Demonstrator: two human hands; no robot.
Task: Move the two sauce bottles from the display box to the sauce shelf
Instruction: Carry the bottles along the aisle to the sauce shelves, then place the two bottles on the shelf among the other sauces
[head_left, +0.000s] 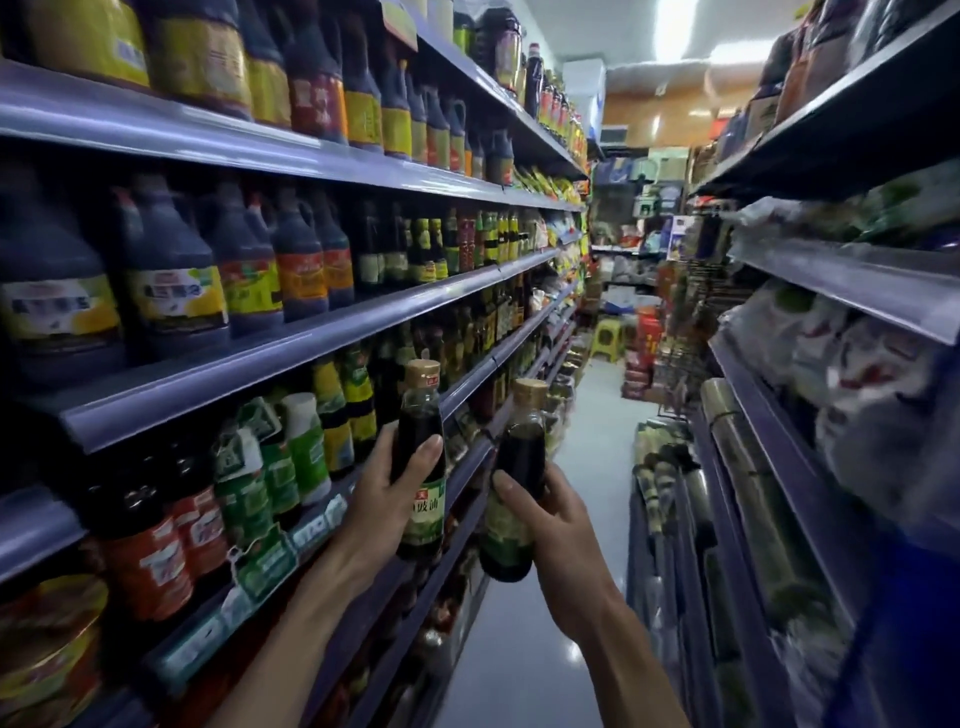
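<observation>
I hold two dark sauce bottles with gold caps and green labels, one in each hand, upright in the aisle. My left hand (387, 480) grips the left sauce bottle (422, 415) around its middle, close to the edge of the sauce shelf (291, 353) on the left. My right hand (558, 530) grips the right sauce bottle (519, 457), a little lower and further from the shelf. The display box is not in view.
Shelves on the left carry several rows of dark sauce jugs (171, 280) and green-labelled bottles (306, 447). A second rack (831, 291) with bagged goods lines the right side. The narrow aisle floor (597, 415) runs ahead to a yellow stool (608, 338).
</observation>
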